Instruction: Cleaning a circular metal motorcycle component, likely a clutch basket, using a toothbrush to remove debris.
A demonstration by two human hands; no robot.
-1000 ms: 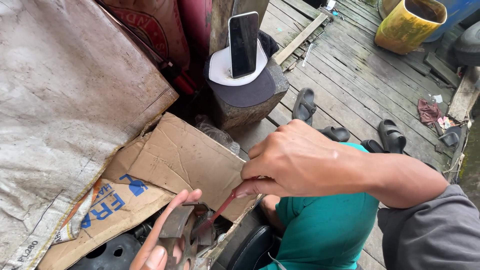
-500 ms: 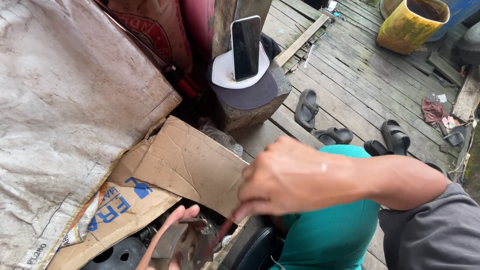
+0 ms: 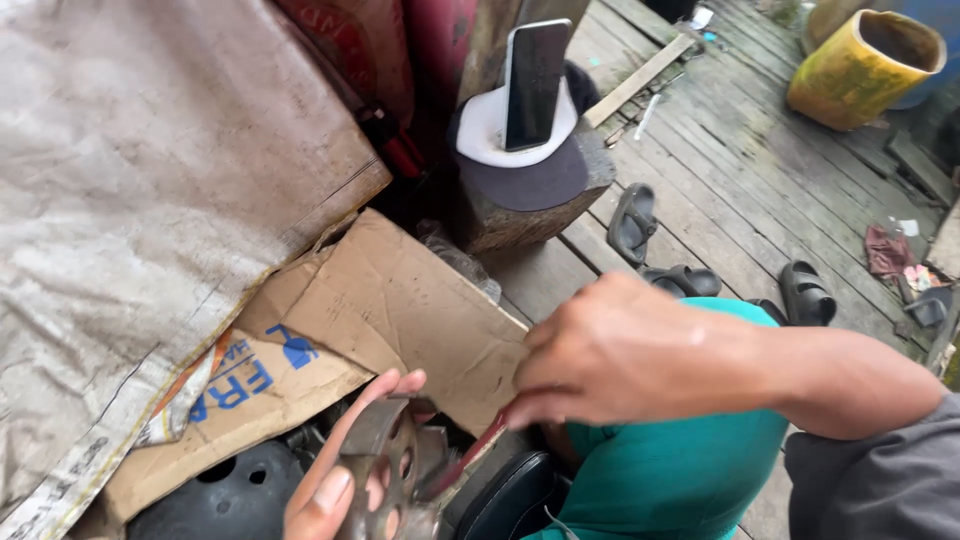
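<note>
Left hand [image 3: 335, 480]: I grip a round perforated metal disc [image 3: 385, 465].
Right hand [image 3: 625, 350]: I pinch a thin red tool [image 3: 470, 458], tip at the disc.
Behind: cardboard [image 3: 390, 310].

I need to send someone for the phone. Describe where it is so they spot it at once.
Start at the wooden stump standing on the plank floor, beside the flattened cardboard. A dark cap lies on top of it. The phone stands upright on that cap, the only flat black slab with a glossy screen.

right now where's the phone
In the head view, top centre: the phone stands upright on a cap atop a wooden stump, beyond the right hand.
</note>
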